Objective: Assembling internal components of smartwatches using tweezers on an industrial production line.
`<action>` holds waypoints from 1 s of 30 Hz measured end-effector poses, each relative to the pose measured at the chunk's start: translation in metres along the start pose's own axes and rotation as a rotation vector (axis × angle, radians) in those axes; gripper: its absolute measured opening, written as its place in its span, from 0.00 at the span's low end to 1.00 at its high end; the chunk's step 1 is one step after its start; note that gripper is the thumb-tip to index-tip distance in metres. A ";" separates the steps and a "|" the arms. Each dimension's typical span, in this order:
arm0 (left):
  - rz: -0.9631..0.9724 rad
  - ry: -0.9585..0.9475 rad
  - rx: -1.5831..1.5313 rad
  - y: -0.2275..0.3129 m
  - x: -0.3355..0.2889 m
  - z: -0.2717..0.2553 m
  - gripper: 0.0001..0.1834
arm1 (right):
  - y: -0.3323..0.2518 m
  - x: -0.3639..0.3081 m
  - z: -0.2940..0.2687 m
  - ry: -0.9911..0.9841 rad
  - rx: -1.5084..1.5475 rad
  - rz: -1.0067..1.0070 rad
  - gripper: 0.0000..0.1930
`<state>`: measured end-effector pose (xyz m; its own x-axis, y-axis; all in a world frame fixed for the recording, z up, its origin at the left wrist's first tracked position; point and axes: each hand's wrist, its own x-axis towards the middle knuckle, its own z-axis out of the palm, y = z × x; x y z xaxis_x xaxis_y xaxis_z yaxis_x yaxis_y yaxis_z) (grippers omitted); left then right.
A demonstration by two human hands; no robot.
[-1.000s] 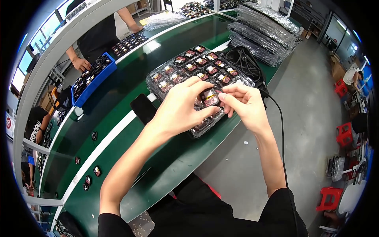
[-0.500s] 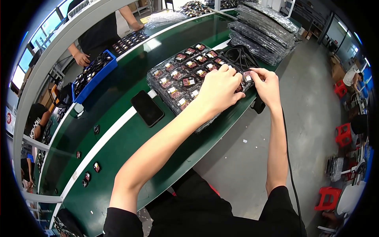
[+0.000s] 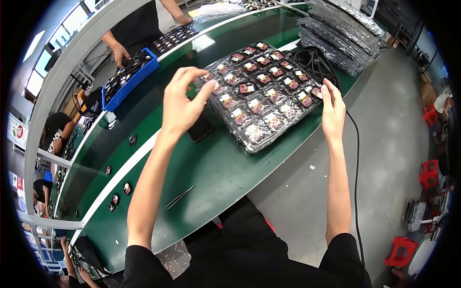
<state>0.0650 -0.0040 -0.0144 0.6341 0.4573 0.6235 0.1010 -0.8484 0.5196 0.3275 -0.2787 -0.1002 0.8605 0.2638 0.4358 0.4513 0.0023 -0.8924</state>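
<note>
A clear plastic tray lies on the green workbench, its pockets holding several small dark camera-like devices with pink, white and yellow faces. My left hand is open at the tray's left side, thumb and fingers spread, with nothing in it. At the right edge my right hand lies against the tray, fingers stretched along its side; part of its grip is hidden. Beside those fingertips sits one device. Partly behind my left hand is a black phone.
Tweezers and loose devices lie on the bench. Stacked clear trays and a coiled black cable are beyond the tray. Across the bench, a co-worker's hand reaches to a blue bin.
My left hand has lifted off the devices and swung left, opening. My right hand has loosened its pinch and lies along the tray's edge. The view has shifted, showing the tweezers.
</note>
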 end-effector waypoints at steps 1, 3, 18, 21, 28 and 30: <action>-0.031 0.027 0.036 -0.020 -0.009 -0.017 0.16 | -0.002 0.000 0.004 0.003 -0.038 -0.017 0.24; -0.081 0.035 0.105 -0.051 -0.034 -0.049 0.15 | 0.003 0.000 0.013 0.003 -0.060 -0.052 0.23; -0.501 -0.136 0.457 -0.204 -0.150 -0.157 0.33 | -0.128 -0.112 0.043 -0.210 -0.093 -0.549 0.10; -0.479 -0.133 0.430 -0.208 -0.146 -0.161 0.30 | -0.154 -0.179 0.105 -0.840 0.078 -0.534 0.14; -0.236 -0.171 0.232 -0.143 -0.164 -0.167 0.26 | -0.123 -0.243 0.180 -1.208 -0.078 -0.781 0.17; -0.221 -0.181 0.156 -0.119 -0.187 -0.180 0.26 | -0.122 -0.241 0.190 -1.193 -0.067 -0.798 0.10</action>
<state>-0.2030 0.0592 -0.0873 0.7085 0.5917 0.3846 0.3583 -0.7711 0.5263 0.0203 -0.1591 -0.1181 -0.3167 0.8500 0.4210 0.7488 0.4965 -0.4390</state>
